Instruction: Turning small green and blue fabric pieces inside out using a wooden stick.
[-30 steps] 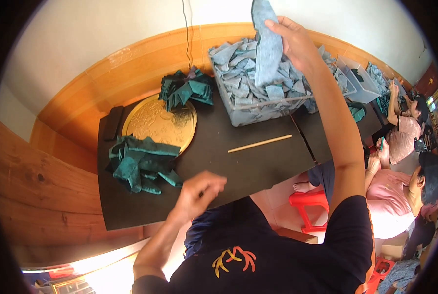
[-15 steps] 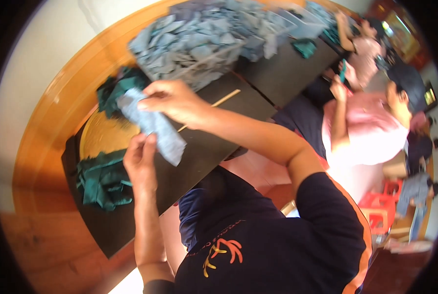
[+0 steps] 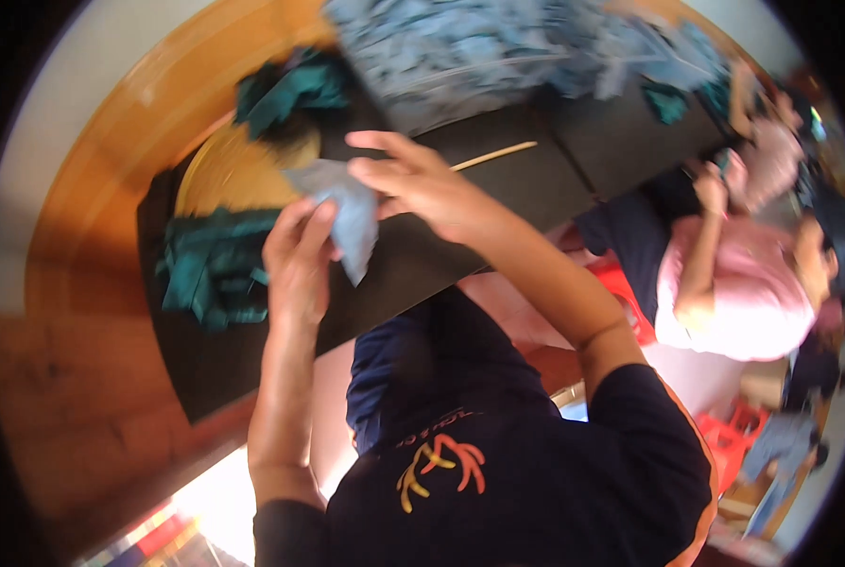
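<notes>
A light blue-grey piece of cloth [image 3: 352, 219] hangs above the dark table, narrowing to a point at its lower end. My left hand [image 3: 300, 248] is closed on its left edge, pinching it between thumb and fingers. Just to the right, my right hand [image 3: 418, 184] has its fingers spread beside the upper part of the cloth; whether they touch it I cannot tell. Below my left hand's side of the table lie folded dark green cloth pieces [image 3: 213, 269]. Another dark green bundle [image 3: 295, 93] sits farther back, by a round yellowish woven tray [image 3: 238, 170].
Heaped blue-grey cloth pieces [image 3: 460, 57] fill clear bins at the back of the black table [image 3: 526, 184]. A thin wooden stick [image 3: 494, 156] lies on the tabletop. To the right sits a person in pink [image 3: 734, 283], with others beyond. A red stool [image 3: 621, 293] stands nearby.
My right hand has let its grip loosen and its fingers have spread. The cloth has turned from a long slanting strip into a shorter, pointed shape. The whole view has shifted.
</notes>
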Available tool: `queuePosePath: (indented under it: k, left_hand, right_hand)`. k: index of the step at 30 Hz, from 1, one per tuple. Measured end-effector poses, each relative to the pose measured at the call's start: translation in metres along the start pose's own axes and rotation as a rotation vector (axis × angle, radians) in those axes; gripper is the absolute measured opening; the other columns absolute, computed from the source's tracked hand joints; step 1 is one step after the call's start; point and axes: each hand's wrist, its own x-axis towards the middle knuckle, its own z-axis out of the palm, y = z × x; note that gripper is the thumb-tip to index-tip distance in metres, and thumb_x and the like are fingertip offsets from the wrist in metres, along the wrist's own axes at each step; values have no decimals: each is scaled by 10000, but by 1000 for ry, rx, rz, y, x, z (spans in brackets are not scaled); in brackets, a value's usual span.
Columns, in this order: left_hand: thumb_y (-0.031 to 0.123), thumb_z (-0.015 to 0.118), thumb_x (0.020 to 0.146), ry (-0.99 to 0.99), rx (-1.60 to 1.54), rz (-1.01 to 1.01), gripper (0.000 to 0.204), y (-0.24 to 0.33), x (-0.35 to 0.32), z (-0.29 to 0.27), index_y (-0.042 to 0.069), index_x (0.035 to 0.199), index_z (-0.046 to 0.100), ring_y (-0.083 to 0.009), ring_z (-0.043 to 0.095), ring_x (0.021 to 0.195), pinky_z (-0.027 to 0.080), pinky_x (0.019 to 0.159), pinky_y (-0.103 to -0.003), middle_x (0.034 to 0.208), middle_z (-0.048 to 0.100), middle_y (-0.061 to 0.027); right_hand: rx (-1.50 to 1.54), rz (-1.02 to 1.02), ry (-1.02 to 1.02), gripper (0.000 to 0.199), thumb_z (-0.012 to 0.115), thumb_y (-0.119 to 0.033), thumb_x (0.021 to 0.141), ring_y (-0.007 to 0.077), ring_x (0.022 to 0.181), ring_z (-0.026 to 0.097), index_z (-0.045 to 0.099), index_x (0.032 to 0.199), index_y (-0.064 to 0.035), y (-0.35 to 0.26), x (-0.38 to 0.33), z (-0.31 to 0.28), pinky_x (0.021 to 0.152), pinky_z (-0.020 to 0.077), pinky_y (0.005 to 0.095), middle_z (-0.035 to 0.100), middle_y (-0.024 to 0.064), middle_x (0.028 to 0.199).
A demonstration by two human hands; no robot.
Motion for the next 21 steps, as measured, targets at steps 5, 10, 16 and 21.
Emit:
queuePosePath:
  k: [5,10,16,21]
  left_hand:
    - [159,618,932,-109,-185,-12,143,-6,1,2,43,1015,630,-81,576,728,467,613,-227,890,633,-20]
    - [167,496,992,-148,-386,-36,258,-1,-10,2,-11,1169,559,-167,635,788,517,671,-278,933,648,-89]
    - [250,503,995,-203,-431,-44,278,-8,-10,-6,2,1093,581,-166,634,783,516,684,-280,940,647,-72]
    - [273,542,978,-160,-371,13,274,-9,-8,-11,15,1039,612,-142,625,767,508,681,-267,900,641,-54]
  right_hand:
    - [-18,-237,-19,438,637,-145,903,137,1024,569,504,1317,-92,20,-8,6,847,476,303,599,63,1129]
    - [98,-330,0,458,590,-18,896,141,1049,563,470,1337,-21,20,-3,4,908,442,282,592,106,1211]
    - [58,-339,-100,470,559,-33,915,145,1098,546,438,1368,1,19,-10,9,937,425,280,563,122,1268]
    - [-91,-366,-143,460,550,-41,924,149,1127,532,441,1368,7,22,-9,11,953,416,284,558,126,1276]
